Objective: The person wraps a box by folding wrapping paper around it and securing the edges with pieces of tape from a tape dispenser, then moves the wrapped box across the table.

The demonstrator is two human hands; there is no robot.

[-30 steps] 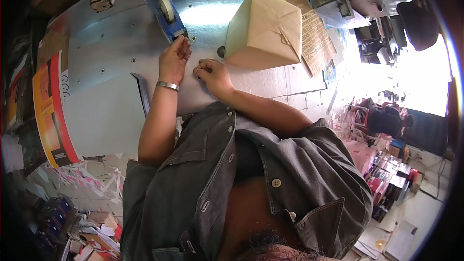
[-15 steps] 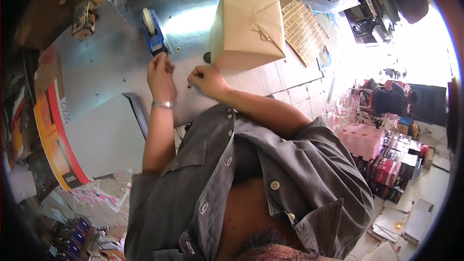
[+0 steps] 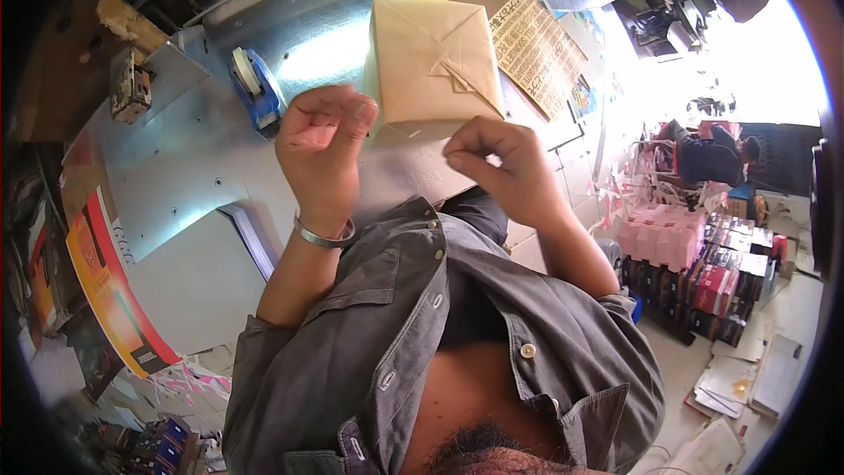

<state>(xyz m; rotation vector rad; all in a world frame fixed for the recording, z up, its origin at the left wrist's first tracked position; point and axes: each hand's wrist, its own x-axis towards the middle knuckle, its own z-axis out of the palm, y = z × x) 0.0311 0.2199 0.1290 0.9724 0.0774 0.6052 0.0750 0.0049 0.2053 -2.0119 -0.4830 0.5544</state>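
Note:
A parcel wrapped in tan paper [image 3: 431,57] stands on the metal worktop [image 3: 198,141], folded flaps showing on its upper face. My left hand [image 3: 325,149], with a metal bangle at the wrist, is raised in front of the parcel's left side, fingers curled towards the thumb. In front of the parcel's lower right corner is my right hand [image 3: 510,163], its thumb and forefinger pinched together. Whatever thin thing the fingers may hold is too small to make out. A blue tape dispenser [image 3: 256,92] with a pale roll sits left of the parcel, just beyond my left hand.
Gold printed sheets [image 3: 541,44] lie behind and right of the parcel. On the left are a pile of grey sheets [image 3: 202,268] and a red-orange printed sheet [image 3: 114,286]. Stacked boxes [image 3: 712,290] and a pink block [image 3: 659,233] stand at the right, near a person [image 3: 710,154].
My left hand has left the dispenser's near end and moved right. Both hands have risen closer to the camera, and my right hand has shifted right, in front of the parcel.

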